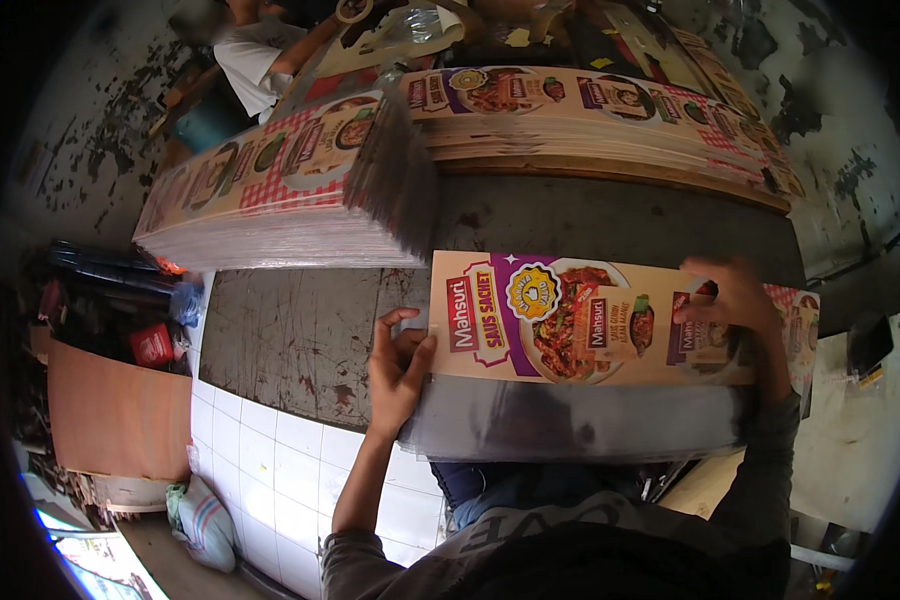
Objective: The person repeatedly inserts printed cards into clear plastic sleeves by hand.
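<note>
A long printed card strip, with food pictures on an orange-beige ground, lies lengthwise in front of me. Beneath it, on my near side, is a pile of clear plastic sheets or sleeves. At the strip's left end, my left hand is closed, thumb and curled fingers pinching the clear plastic edge there. My right hand, slightly blurred, lies across the strip's right part. Its fingers bend over the far edge and the printed face; the thumb is hard to make out.
A tall stack of plastic-covered printed strips stands at the left of the dark worn table. Another stack lies along the far side. Beyond it, a person in a white shirt is at far left. A sack sits on the floor.
</note>
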`<state>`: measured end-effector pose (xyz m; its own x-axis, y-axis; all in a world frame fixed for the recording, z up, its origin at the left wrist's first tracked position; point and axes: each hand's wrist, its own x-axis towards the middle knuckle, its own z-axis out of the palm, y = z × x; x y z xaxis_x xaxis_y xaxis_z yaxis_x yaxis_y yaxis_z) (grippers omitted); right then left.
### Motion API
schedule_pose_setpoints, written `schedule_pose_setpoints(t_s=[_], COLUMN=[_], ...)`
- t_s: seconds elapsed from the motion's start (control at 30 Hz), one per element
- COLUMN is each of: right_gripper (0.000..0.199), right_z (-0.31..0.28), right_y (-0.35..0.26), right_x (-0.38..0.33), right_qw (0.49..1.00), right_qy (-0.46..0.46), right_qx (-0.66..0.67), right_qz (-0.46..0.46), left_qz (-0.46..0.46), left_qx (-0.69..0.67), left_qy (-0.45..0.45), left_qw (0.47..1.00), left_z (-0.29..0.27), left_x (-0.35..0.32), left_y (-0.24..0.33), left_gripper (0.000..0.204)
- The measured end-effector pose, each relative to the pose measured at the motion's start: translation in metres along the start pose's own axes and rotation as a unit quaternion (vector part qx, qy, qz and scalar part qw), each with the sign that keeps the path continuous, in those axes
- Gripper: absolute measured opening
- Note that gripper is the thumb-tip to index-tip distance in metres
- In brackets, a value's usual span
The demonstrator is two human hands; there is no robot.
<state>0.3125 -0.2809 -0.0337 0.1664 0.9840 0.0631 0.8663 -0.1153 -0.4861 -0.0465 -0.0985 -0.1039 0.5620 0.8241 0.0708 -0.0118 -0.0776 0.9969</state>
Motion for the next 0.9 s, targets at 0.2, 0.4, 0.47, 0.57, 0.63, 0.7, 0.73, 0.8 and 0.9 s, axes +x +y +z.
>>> schedule_pose_setpoints(t_s=[0.2, 0.4, 0.47, 0.57, 0.63, 0.7, 0.73, 0.8, 0.9], right_gripper=[0.050, 0.052, 0.059, 0.067, 0.069, 0.072, 0.073, 0.076, 0.076], right_z=[0.006, 0.004, 0.006, 0.004, 0.000, 0.000, 0.001, 0.001, 0.004], right_y=[0.003, -0.006, -0.013, -0.012, -0.012, -0.008, -0.007, 0.009, 0.024], right_x=[0.003, 0.000, -0.006, -0.025, -0.041, -0.060, -0.070, -0.091, -0.106], right_qw=[0.998, 0.995, 0.994, 0.978, 0.985, 0.989, 0.989, 0.984, 0.981], right_qy=[-0.068, -0.095, -0.072, 0.010, 0.007, 0.005, 0.033, 0.072, 0.122], right_qx=[-0.017, -0.017, -0.065, -0.189, -0.166, -0.144, -0.144, -0.153, -0.132], right_qz=[0.003, 0.012, 0.054, -0.084, -0.040, 0.012, 0.028, 0.055, 0.067], left_qz=[0.011, 0.166, 0.262, 0.242, 0.243, 0.264, 0.251, 0.259, 0.241], left_qx=[0.051, 0.375, 0.574, 0.539, 0.539, 0.518, 0.524, 0.558, 0.600], left_qy=[0.018, 0.101, 0.155, 0.066, 0.022, -0.089, -0.138, -0.159, -0.194], left_qw=[0.998, 0.906, 0.760, 0.804, 0.807, 0.809, 0.802, 0.772, 0.738], left_z=[0.002, 0.001, 0.009, 0.031, 0.044, 0.053, 0.053, 0.053, 0.051], left_x=[-0.002, -0.004, -0.008, -0.005, -0.005, 0.000, 0.003, 0.005, 0.012], left_y=[0.005, 0.020, 0.033, 0.050, 0.060, 0.063, 0.062, 0.052, 0.035], left_gripper=[0.030, 0.026, 0.028, 0.029, 0.033, 0.040, 0.050, 0.055, 0.069])
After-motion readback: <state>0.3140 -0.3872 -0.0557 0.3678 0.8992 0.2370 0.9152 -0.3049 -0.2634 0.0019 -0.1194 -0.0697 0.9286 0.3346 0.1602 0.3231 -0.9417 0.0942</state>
